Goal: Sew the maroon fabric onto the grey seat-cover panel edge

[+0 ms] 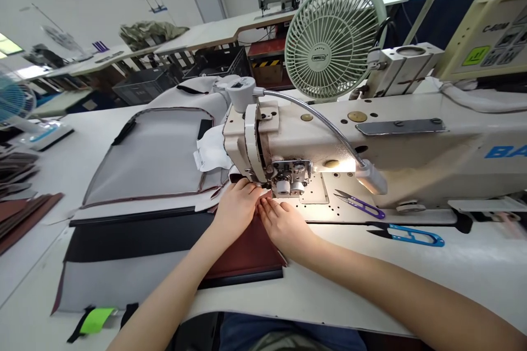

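Observation:
Beneath the head of a sewing machine (253, 142) lies a reddish-brown leather-like panel (251, 249), its near side bordered by a black strip. My left hand (235, 205) is bent over the panel's edge beside the presser foot, fingers closed on the material and thumb hidden. On the panel just to the right rests my right hand (286, 230), with fingers stretched out and tips close to the left hand. The needle is hidden. Grey panels with dark edging (152, 153) spread to the left, joined by a black-and-grey piece (132, 241).
Purple thread snips (362, 205) lie on the machine bed, with blue snips (411, 235) nearer me. A gooseneck lamp (370, 176) lights the bed. Behind the machine stands a green fan (335, 38). Brown pieces (28, 219) are stacked at far left; a control box (489, 38) sits right.

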Motion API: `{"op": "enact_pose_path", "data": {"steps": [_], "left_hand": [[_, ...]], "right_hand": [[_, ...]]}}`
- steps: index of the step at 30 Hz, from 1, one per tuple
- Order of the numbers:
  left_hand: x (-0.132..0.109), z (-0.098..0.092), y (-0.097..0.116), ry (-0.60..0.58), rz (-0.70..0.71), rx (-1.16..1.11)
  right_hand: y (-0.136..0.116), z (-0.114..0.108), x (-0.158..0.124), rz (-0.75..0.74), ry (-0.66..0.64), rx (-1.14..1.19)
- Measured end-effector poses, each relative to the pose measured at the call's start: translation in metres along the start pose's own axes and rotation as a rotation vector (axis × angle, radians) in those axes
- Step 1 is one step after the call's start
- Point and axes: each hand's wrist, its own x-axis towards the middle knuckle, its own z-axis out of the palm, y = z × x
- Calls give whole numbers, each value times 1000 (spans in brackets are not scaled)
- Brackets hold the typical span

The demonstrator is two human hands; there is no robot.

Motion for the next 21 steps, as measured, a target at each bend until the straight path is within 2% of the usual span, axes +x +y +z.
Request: {"op": "enact_pose_path", "data": {"steps": [4,12,17,21], "left_hand": [[2,7,1,55,54,5],[0,17,7,-8,66,-95],[5,21,6,-24,56,-48],[11,16,3,-76,51,-42]], "right_hand": [[0,-4,2,27,-29,0],[1,-17,7,92,-77,25],[9,-13,9,95,-82,30],[15,-8,7,86,-55,18]]}}
